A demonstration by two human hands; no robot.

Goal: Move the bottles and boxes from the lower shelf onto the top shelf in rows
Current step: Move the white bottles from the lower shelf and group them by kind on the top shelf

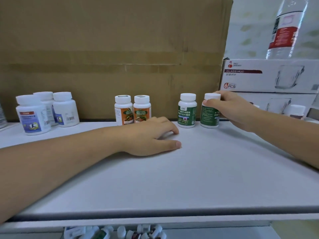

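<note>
On the white top shelf (189, 178), my right hand (229, 107) grips a green-labelled bottle (208, 116) that stands upright at the back right. A matching green bottle (187, 110) stands just left of it. Two orange-labelled bottles (132, 110) stand side by side at the back middle. Three larger white bottles with blue labels (44, 111) are grouped at the back left. My left hand (151, 135) rests flat on the shelf in front of the orange bottles, holding nothing. Several more bottles (131, 232) lie on the lower shelf at the bottom edge of the view.
A large cardboard box (112, 54) forms the back wall behind the bottles. Stacked white glass-mug boxes (269, 76) stand at the right, with a clear plastic water bottle (288, 28) on top. A brown-labelled bottle (296, 112) sits at the far right.
</note>
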